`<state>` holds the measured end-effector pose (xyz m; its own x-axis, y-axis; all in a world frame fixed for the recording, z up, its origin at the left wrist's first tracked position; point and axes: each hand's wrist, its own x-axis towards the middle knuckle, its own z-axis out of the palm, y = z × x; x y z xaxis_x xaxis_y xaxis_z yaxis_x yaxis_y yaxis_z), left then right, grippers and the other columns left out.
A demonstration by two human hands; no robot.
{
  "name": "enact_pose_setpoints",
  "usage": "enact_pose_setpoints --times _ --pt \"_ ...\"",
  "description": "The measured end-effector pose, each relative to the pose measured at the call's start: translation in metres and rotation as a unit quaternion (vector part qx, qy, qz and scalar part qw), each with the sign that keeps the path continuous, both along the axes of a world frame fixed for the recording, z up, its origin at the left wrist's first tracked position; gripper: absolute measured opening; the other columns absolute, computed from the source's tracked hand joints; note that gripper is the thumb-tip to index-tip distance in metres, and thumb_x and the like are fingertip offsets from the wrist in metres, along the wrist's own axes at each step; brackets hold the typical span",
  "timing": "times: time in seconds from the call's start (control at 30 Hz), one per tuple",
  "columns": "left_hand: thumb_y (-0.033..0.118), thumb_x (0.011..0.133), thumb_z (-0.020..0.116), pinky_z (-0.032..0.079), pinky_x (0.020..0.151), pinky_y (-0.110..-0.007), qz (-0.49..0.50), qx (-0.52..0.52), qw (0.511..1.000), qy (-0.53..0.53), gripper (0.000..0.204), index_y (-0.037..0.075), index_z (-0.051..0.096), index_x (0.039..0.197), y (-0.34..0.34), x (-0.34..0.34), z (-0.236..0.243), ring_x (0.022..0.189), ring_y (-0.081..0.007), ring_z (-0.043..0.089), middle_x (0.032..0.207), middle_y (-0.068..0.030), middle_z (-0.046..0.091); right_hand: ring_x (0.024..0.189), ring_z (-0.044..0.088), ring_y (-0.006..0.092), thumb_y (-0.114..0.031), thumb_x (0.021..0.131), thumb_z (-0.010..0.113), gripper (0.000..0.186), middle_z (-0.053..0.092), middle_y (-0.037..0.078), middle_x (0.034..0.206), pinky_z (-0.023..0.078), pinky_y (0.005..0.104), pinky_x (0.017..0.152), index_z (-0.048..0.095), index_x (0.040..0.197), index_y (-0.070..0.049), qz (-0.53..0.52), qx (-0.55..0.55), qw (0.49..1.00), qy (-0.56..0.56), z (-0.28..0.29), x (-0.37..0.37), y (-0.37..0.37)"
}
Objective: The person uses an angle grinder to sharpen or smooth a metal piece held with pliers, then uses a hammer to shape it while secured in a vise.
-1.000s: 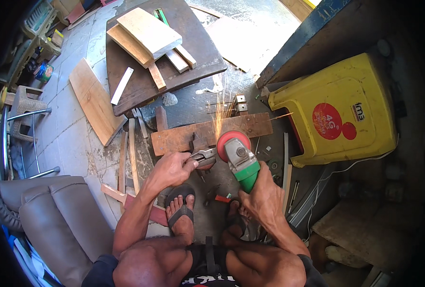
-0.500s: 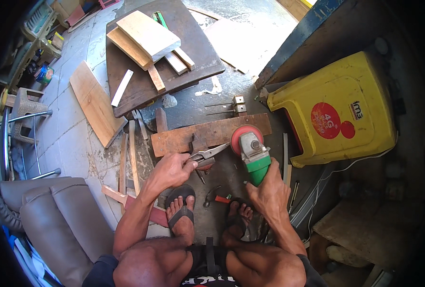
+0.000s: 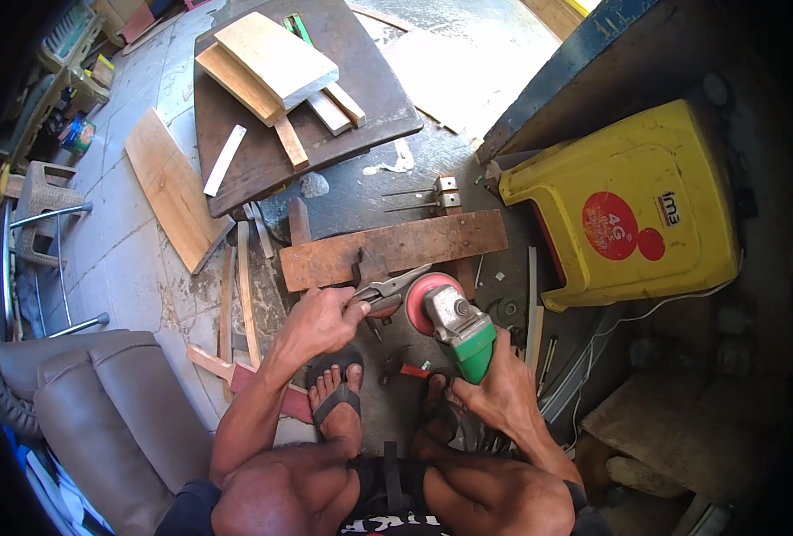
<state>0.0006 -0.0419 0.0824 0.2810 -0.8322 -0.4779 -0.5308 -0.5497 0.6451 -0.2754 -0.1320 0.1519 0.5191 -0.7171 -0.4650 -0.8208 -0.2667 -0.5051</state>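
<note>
My left hand (image 3: 321,320) is closed around the handles of a pair of grey metal shears (image 3: 393,286), their pointed blades angled up to the right. In my right hand (image 3: 504,382) is an angle grinder (image 3: 471,344) with a green body and a grey metal head. Its red disc (image 3: 421,304) is beside the blades, close to their tip; whether the two touch I cannot tell. Just beyond both tools lies a worn wooden plank (image 3: 450,239) with a dark metal piece (image 3: 372,263) against it. A hammer with a red handle (image 3: 413,371) rests between my feet.
Boards (image 3: 276,62) are stacked on a low dark table (image 3: 370,107) ahead. One wide board (image 3: 169,188) lies on the tiles at left. A yellow plastic stool (image 3: 682,179) stands on its side at right, near a white cable (image 3: 602,335). Brown cushions (image 3: 111,420) are at lower left.
My right hand has swung the grinder's disc left and down, nearer the shears, tilting its body. A dark round piece on the floor at right has come into sight. My left hand stays nearly still.
</note>
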Motion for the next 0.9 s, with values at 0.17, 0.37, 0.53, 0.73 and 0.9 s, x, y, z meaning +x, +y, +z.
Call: enact_pose_setpoints --times 0.17,0.37,0.53,0.73,0.9 --pt "0.031 0.098 0.065 0.049 0.07 -0.052 -0.007 -0.021 1.0 0.001 0.035 -0.004 0.07 0.094 0.003 0.0 -0.007 0.075 -0.0467 0.067 0.076 -0.029 0.064 0.096 0.069 0.054 -0.024 0.08 0.076 0.072 0.069 0.034 0.109 0.055 0.0594 0.085 0.042 0.137 0.002 0.005 0.019 1.0 0.002 0.0 0.003 -0.003" --pt "0.031 0.098 0.065 0.048 0.069 -0.052 -0.005 -0.01 1.0 0.007 0.036 -0.004 0.069 0.093 0.002 0.001 -0.006 0.074 -0.0465 0.066 0.075 -0.0292 0.064 0.097 0.068 0.0546 -0.023 0.08 0.075 0.071 0.069 0.035 0.11 0.055 0.0599 0.084 0.041 0.138 0.002 -0.01 0.028 1.0 0.007 -0.002 0.012 -0.008" --pt "0.031 0.098 0.065 0.049 0.069 -0.052 0.001 -0.023 1.0 -0.002 0.036 -0.004 0.069 0.092 0.003 0.0 -0.004 0.074 -0.0472 0.066 0.076 -0.0292 0.064 0.098 0.068 0.0546 -0.023 0.08 0.075 0.072 0.069 0.035 0.109 0.055 0.0599 0.084 0.041 0.139 0.002 -0.007 0.037 0.999 0.001 -0.004 0.007 -0.008" --pt "0.031 0.097 0.066 0.049 0.07 -0.051 -0.004 -0.015 1.0 -0.003 0.035 -0.004 0.069 0.092 0.002 0.001 -0.004 0.076 -0.0477 0.066 0.077 -0.0294 0.064 0.098 0.068 0.0544 -0.024 0.08 0.075 0.072 0.069 0.036 0.108 0.055 0.0594 0.085 0.041 0.138 0.002 -0.013 0.039 0.999 0.003 0.001 0.008 -0.009" --pt "0.03 0.097 0.066 0.049 0.069 -0.052 0.008 -0.034 0.999 -0.004 0.035 -0.004 0.068 0.092 0.003 0.0 -0.002 0.075 -0.0478 0.066 0.076 -0.0291 0.064 0.096 0.069 0.0547 -0.025 0.08 0.076 0.074 0.07 0.036 0.105 0.055 0.0591 0.086 0.04 0.139 0.002 -0.016 0.03 0.999 -0.003 -0.004 0.008 -0.009"
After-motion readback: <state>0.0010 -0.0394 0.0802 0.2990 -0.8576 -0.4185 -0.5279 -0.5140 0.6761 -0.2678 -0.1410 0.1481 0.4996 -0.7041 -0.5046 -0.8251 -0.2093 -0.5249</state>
